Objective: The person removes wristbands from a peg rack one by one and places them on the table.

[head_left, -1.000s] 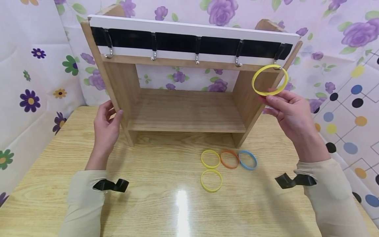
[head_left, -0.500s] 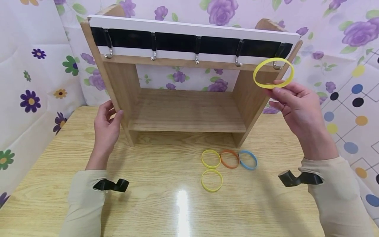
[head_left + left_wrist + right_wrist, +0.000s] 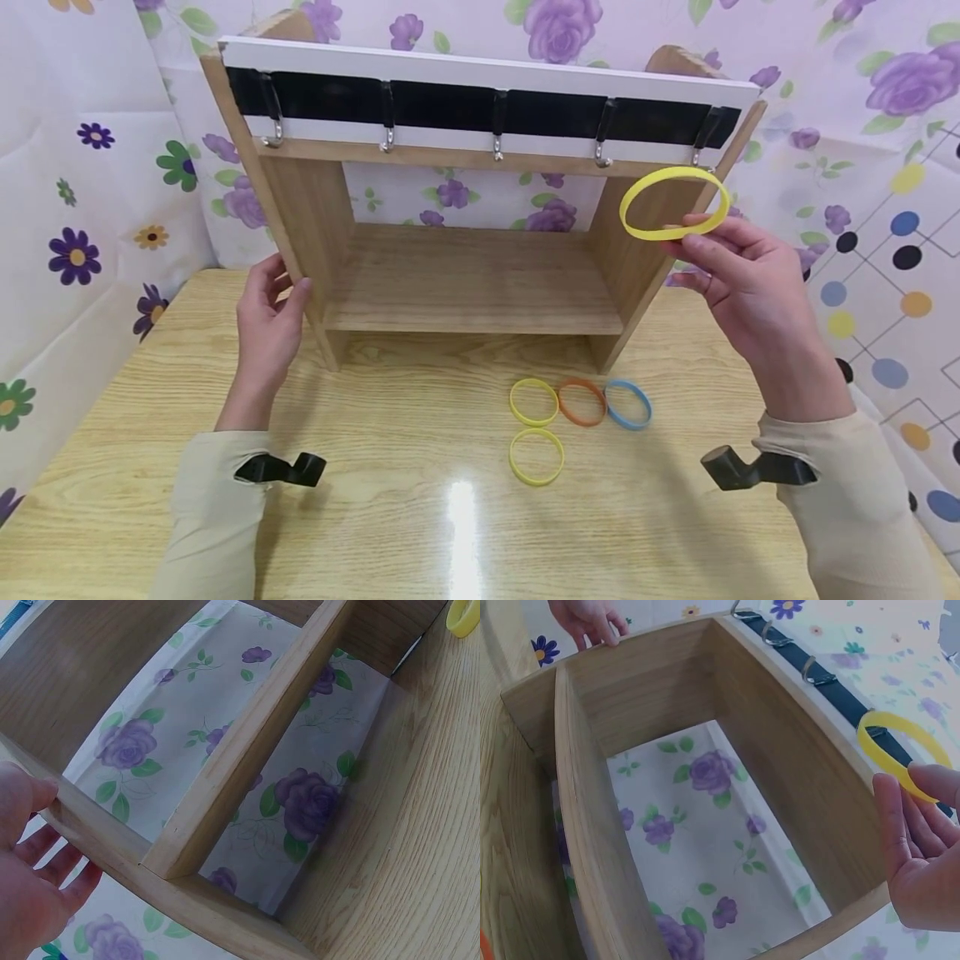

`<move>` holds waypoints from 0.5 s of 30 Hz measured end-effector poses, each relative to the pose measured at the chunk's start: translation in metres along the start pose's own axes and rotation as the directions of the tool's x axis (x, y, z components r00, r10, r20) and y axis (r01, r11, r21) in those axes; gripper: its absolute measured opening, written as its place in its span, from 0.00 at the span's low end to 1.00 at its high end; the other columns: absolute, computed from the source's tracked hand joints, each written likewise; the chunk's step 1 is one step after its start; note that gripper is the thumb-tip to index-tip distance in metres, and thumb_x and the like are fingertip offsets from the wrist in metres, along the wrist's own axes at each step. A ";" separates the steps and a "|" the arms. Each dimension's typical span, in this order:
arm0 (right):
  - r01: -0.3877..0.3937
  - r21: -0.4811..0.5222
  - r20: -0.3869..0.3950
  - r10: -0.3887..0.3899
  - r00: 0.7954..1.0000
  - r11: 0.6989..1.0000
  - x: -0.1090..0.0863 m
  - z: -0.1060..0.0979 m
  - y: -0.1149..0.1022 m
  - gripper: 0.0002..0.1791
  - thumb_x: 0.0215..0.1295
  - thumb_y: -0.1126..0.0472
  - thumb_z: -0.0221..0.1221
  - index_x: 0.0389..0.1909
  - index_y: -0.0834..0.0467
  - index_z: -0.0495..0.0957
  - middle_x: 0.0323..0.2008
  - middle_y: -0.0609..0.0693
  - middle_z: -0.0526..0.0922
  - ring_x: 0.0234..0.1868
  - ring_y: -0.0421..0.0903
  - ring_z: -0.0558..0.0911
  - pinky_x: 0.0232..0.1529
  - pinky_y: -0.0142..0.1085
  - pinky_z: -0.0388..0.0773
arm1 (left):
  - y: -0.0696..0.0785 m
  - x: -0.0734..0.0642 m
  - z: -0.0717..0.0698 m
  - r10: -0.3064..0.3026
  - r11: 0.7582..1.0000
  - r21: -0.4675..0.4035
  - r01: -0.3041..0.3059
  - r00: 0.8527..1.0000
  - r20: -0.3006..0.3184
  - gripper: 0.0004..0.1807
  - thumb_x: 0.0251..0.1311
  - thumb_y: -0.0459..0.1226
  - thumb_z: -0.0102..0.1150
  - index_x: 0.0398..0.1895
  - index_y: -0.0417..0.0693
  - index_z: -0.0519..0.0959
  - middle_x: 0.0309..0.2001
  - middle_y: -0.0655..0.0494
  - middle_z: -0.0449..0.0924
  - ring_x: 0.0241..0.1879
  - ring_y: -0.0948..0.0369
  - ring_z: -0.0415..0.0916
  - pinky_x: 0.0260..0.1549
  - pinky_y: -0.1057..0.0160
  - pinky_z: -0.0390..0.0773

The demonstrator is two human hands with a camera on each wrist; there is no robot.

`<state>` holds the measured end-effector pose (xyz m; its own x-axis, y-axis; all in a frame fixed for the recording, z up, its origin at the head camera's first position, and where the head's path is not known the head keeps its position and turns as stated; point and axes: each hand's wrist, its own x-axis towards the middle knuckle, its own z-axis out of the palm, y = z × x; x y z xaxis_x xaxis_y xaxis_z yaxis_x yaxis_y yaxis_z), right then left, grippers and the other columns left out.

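Observation:
In the head view, my right hand (image 3: 765, 292) pinches a yellow silicone wristband (image 3: 675, 172) between thumb and fingers. The band is tilted, its upper edge overlapping the tip of the rightmost hook (image 3: 697, 157). In the right wrist view, the band (image 3: 906, 722) shows beside the black hook strip (image 3: 836, 693). My left hand (image 3: 270, 321) grips the left side panel of a wooden shelf unit (image 3: 480, 275). The left wrist view shows that thumb against the panel's edge, with the fingers on its outer side.
Several metal hooks line the black strip (image 3: 442, 108) on the white top board. Before the shelf lie two yellow wristbands, one (image 3: 512, 404) behind the other (image 3: 512, 457), plus an orange one (image 3: 582, 381) and a blue one (image 3: 630, 427). Flowered cloth (image 3: 450, 25) hangs behind.
My right hand first raised the yellow wristband toward the rightmost hook, then brought it back down and to the left. My left hand has stayed on the side panel.

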<state>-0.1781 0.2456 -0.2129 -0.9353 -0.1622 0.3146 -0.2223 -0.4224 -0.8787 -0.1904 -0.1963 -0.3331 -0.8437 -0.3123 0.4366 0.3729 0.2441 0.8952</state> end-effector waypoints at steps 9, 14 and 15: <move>-0.091 -0.088 0.121 0.101 0.987 0.992 -0.015 -0.010 0.032 0.11 0.68 0.76 0.51 0.42 0.67 0.82 0.42 0.58 0.85 0.44 0.48 0.84 0.42 0.37 0.80 | -0.001 0.001 -0.001 0.005 1.000 -0.008 -0.005 1.000 -0.015 0.21 0.68 0.29 0.51 0.64 0.36 0.66 0.55 0.53 0.71 0.56 0.59 0.70 0.49 0.66 0.70; -0.179 -0.167 0.136 0.203 0.970 0.969 -0.032 -0.025 0.056 0.13 0.70 0.74 0.50 0.43 0.62 0.83 0.41 0.53 0.85 0.45 0.45 0.84 0.45 0.37 0.79 | -0.001 0.002 0.000 0.000 1.000 -0.009 0.000 1.000 -0.009 0.22 0.68 0.29 0.51 0.64 0.36 0.66 0.55 0.53 0.71 0.56 0.59 0.70 0.49 0.66 0.70; -0.197 -0.174 0.129 0.221 0.967 0.965 -0.034 -0.028 0.060 0.13 0.69 0.74 0.51 0.43 0.62 0.82 0.41 0.53 0.85 0.45 0.45 0.84 0.46 0.37 0.79 | -0.001 0.002 0.000 -0.001 1.000 -0.010 0.001 1.000 -0.010 0.22 0.68 0.29 0.51 0.64 0.36 0.66 0.55 0.52 0.71 0.56 0.59 0.70 0.49 0.66 0.70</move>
<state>-0.1674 0.2513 -0.2862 -0.9179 -0.3650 0.1560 -0.0779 -0.2199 -0.9724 -0.1921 -0.1969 -0.3329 -0.8400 -0.3220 0.4367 0.3763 0.2342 0.8964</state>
